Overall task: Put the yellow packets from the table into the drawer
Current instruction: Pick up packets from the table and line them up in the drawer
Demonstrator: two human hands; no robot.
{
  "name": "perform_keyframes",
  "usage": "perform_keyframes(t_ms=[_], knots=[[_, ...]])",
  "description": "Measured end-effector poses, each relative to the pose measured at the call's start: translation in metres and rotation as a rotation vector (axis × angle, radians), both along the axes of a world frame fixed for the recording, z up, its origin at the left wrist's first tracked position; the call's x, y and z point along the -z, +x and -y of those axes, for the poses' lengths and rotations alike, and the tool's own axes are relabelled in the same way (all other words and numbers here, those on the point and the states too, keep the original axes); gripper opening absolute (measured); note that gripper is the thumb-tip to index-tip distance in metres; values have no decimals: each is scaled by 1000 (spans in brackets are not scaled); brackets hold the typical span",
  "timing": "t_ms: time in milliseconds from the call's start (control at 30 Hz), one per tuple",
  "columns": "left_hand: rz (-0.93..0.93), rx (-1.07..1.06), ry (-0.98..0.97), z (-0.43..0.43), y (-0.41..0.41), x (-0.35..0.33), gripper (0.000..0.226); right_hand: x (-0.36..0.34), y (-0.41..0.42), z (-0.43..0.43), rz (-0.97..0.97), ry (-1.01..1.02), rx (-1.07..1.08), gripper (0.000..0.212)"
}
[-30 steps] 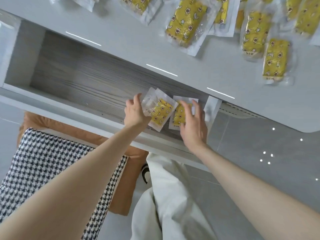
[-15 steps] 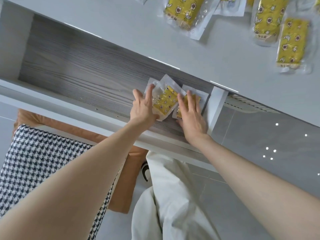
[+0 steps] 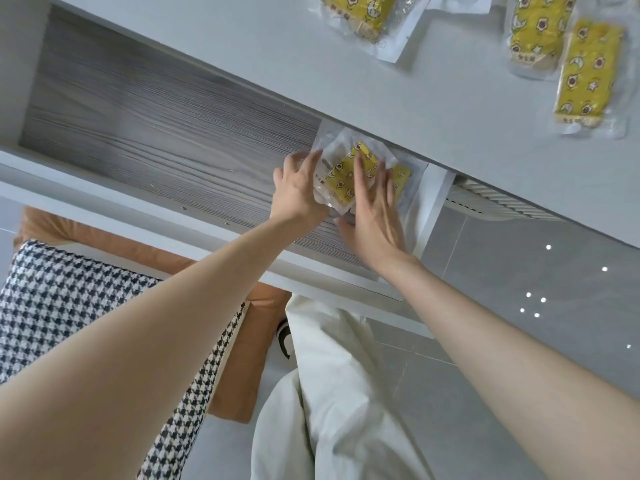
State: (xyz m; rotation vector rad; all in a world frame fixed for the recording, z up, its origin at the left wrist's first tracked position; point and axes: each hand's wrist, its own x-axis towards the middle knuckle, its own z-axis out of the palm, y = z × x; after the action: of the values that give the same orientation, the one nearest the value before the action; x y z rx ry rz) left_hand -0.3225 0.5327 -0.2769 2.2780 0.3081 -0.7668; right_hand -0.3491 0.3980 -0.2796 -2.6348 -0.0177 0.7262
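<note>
The open drawer (image 3: 145, 133) has a grey wood-grain bottom and sits under the white table (image 3: 311, 57). Two yellow packets in clear wrap lie at its right end: one (image 3: 341, 183) between my hands, the other (image 3: 401, 176) partly under my right fingers against the drawer's right wall. My left hand (image 3: 298, 194) presses the left edge of the first packet with fingers spread. My right hand (image 3: 375, 209) lies flat over both packets. On the table above lie more yellow packets (image 3: 585, 74), (image 3: 367, 12), (image 3: 536, 29).
A houndstooth cushion (image 3: 69, 306) on an orange-brown seat (image 3: 239, 382) stands at lower left under the drawer front (image 3: 138, 216). White trousers (image 3: 329, 393) and the grey tiled floor (image 3: 519, 289) fill the lower right. The left part of the drawer holds nothing.
Both hands slid the two packets toward the drawer's right end, and the packets now overlap. The view shifted left and down, so fewer packets on the table show.
</note>
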Motion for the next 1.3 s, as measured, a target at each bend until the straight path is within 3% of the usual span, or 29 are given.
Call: perform_keyframes(t_ms=[100, 200, 433, 733, 1000, 1300], knots=[[-121, -150, -60, -6, -2, -2, 84, 4, 4, -6, -43, 7, -40, 84], [-125, -240, -105, -9, -1, 0, 77, 16, 9, -5, 31, -34, -112, 79], [-119, -390, -194, -7, 4, 5, 73, 26, 9, 1, 87, -79, -232, 93], [-147, -394, -228, -11, 12, 4, 57, 28, 17, -14, 52, -55, -240, 95], [-172, -369, -229, -9, 5, -5, 71, 18, -9, -2, 84, -261, -125, 90], [-149, -365, -204, -4, 4, -16, 70, 16, -6, 15, 6, -289, -116, 82]])
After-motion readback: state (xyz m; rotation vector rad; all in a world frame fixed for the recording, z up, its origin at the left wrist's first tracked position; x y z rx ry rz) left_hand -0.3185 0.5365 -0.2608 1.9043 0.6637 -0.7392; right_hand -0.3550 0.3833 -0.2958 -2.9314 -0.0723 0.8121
